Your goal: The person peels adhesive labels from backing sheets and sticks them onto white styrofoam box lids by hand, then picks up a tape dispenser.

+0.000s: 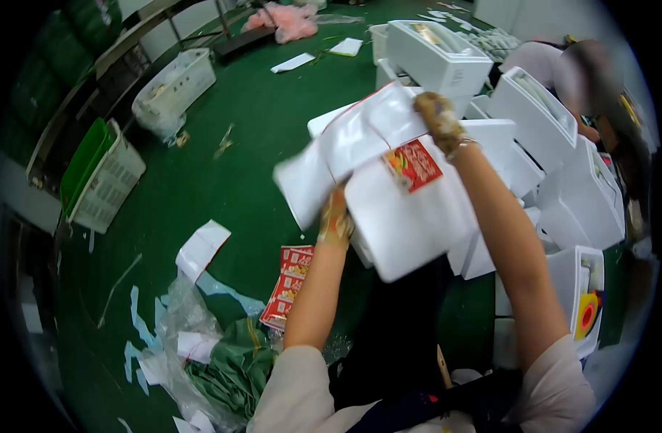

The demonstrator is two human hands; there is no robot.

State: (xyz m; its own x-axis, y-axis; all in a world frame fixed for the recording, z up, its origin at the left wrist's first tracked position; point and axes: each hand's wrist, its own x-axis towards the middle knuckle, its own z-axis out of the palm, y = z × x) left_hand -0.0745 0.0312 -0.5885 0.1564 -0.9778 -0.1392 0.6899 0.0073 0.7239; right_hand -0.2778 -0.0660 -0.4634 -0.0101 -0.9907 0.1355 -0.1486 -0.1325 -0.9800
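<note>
Floor: green (pixel 201 166), littered with scraps. To the worker's right, white foam boxes (pixel 584 202) stand and lean in an uneven heap; a co-worker (pixel 540 61) is bent behind them. To the left are a slatted white basket (pixel 111 184) with a green liner, and farther off a white crate (pixel 183 83). Near the worker's left side, clear plastic (pixel 190 310) lies crumpled beside a green cloth (pixel 233 368).

The main item, a white load (pixel 417 231), is held off the floor in front of the worker, tilted, with a glossy upper part and a smooth lower part. Blur prevents me from confirming whether these are one piece or two.

Grip: the gloved right hand (pixel 439 121) is closed over the upper right edge. The gloved left hand (pixel 336 218) is at the lower left edge; its fingertips are hidden, so I cannot tell how tightly it holds.

The step in hand, in my judgement, is two-handed handling of the load; the next move calls for even support at both edges.

Smallest noted: red printed sheets (pixel 288 285) on the floor, and one red card (pixel 421 166) against the load.
</note>
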